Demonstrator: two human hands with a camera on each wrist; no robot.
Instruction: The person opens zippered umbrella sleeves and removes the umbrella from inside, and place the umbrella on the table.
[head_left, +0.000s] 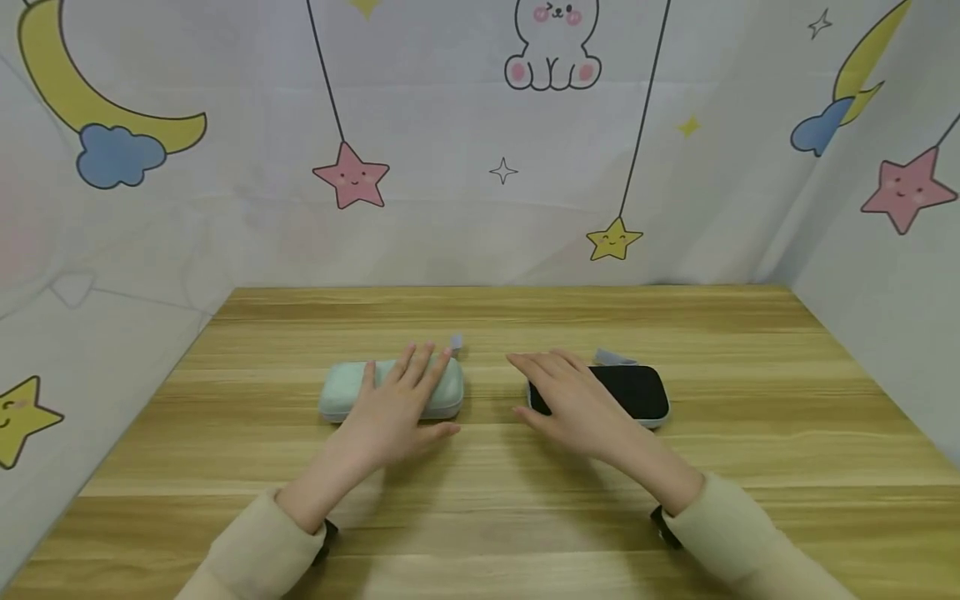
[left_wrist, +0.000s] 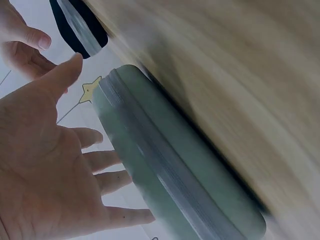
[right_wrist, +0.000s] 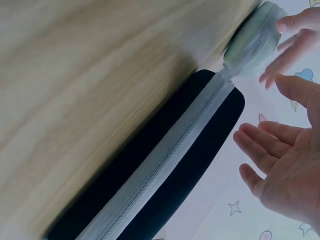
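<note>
On the left lies a mint-green zipped case [head_left: 345, 388]. My left hand [head_left: 393, 412] is above it, fingers straight and spread, and whether the fingertips touch its top I cannot tell. A grey zipper [left_wrist: 150, 155] runs along the case's side in the left wrist view. To the right is a black zipped case [head_left: 637, 392] with a pale zipper band [right_wrist: 165, 155]. Over its left end hovers my right hand [head_left: 573, 407], fingers extended and slightly bent. The right wrist view shows a gap between those fingers and the case. Both cases appear closed.
A grey tab [head_left: 456, 342] sticks out behind the green case, and another grey strip [head_left: 615, 358] behind the black one. Both cases lie on a wood-grain table [head_left: 480, 517]. A white cartoon-printed cloth [head_left: 450, 242] hangs behind and beside the table.
</note>
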